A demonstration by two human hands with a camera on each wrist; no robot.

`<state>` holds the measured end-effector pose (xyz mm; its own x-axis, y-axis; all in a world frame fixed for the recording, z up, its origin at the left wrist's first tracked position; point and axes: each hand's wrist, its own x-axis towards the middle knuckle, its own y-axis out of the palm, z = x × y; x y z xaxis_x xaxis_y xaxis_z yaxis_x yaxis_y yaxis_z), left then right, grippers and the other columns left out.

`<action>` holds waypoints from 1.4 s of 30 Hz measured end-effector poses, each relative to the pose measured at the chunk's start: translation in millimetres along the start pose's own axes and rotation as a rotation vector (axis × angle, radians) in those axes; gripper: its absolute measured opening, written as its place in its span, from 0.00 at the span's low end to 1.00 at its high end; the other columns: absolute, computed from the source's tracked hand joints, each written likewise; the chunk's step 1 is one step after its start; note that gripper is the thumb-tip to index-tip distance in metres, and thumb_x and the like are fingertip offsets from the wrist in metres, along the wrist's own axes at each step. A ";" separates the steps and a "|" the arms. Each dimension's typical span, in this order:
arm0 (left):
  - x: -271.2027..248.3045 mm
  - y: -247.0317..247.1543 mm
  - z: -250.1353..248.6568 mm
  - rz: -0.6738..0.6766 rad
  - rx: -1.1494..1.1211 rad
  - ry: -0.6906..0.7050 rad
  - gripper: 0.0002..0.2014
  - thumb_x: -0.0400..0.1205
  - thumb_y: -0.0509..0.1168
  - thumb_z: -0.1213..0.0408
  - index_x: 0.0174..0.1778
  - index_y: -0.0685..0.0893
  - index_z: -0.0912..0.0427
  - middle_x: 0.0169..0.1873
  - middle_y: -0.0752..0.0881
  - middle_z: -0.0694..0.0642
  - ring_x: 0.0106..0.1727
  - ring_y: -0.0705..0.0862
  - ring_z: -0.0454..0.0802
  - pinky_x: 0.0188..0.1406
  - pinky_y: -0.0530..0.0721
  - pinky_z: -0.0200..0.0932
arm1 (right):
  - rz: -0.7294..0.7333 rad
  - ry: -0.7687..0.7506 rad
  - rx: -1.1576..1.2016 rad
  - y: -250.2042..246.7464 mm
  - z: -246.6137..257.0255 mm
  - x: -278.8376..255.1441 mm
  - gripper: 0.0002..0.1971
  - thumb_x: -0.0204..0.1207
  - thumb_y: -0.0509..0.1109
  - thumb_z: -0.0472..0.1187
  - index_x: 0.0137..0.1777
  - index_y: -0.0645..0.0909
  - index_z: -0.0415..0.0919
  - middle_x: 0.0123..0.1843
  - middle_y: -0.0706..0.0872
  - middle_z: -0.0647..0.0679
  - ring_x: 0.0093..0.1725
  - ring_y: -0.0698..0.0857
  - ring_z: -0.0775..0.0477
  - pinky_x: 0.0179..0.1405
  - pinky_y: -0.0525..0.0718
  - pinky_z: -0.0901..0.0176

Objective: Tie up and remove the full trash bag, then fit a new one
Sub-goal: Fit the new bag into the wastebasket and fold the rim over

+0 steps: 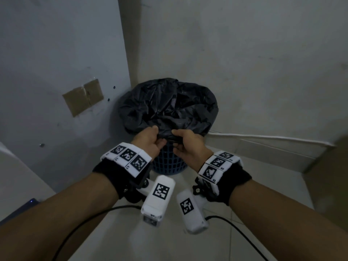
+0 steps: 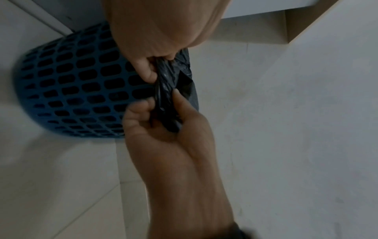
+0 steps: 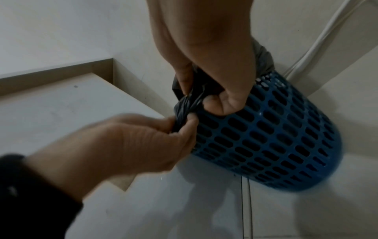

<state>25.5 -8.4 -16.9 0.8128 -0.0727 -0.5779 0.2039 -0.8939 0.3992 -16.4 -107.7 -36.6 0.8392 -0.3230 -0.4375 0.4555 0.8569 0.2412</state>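
Note:
A black trash bag (image 1: 169, 106) lines a blue mesh basket (image 1: 169, 164) that stands in the corner on the floor. The bag's rim is folded over the basket's top, and its inside is crumpled and dark. My left hand (image 1: 157, 135) and right hand (image 1: 176, 138) meet at the near rim, each pinching a bunched, twisted strip of the bag. In the left wrist view my left hand (image 2: 147, 71) grips the black plastic (image 2: 174, 84) from above, with the right hand (image 2: 163, 116) below. In the right wrist view my right hand (image 3: 204, 97) and left hand (image 3: 180, 127) pinch the twisted strip (image 3: 188, 103) beside the basket (image 3: 276, 137).
Walls close in behind and to the left of the basket. A cardboard patch (image 1: 82, 97) is stuck on the left panel. A white cable (image 1: 263, 137) runs along the baseboard at the right. Black cables (image 1: 235, 228) trail over the tiled floor near me.

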 end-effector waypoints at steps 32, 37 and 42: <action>23.5 -22.4 -4.9 0.095 0.001 0.113 0.18 0.88 0.57 0.69 0.73 0.73 0.69 0.64 0.81 0.65 0.57 0.83 0.57 0.54 0.81 0.51 | 0.014 0.260 0.238 9.0 29.5 6.5 0.11 0.82 0.66 0.43 0.49 0.78 0.33 0.53 0.84 0.40 0.57 0.84 0.41 0.60 0.80 0.52; 36.9 -19.6 3.2 0.041 0.006 0.169 0.19 0.87 0.59 0.68 0.74 0.73 0.67 0.61 0.82 0.65 0.51 0.83 0.56 0.49 0.83 0.50 | -0.087 0.210 0.196 7.1 26.6 22.9 0.16 0.78 0.72 0.35 0.64 0.77 0.34 0.62 0.83 0.39 0.65 0.82 0.36 0.46 0.85 0.47; 40.5 -21.4 2.5 0.051 0.006 0.177 0.19 0.87 0.59 0.68 0.75 0.72 0.67 0.66 0.81 0.64 0.58 0.82 0.58 0.48 0.85 0.51 | -0.004 0.160 0.382 9.0 8.8 48.0 0.32 0.56 0.74 0.52 0.59 0.78 0.35 0.72 0.76 0.28 0.71 0.77 0.27 0.68 0.79 0.35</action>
<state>52.8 6.6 -50.6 0.9056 -0.0390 -0.4223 0.1574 -0.8938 0.4200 30.6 -119.0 -47.7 0.7940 -0.2339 -0.5611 0.5617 0.6354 0.5299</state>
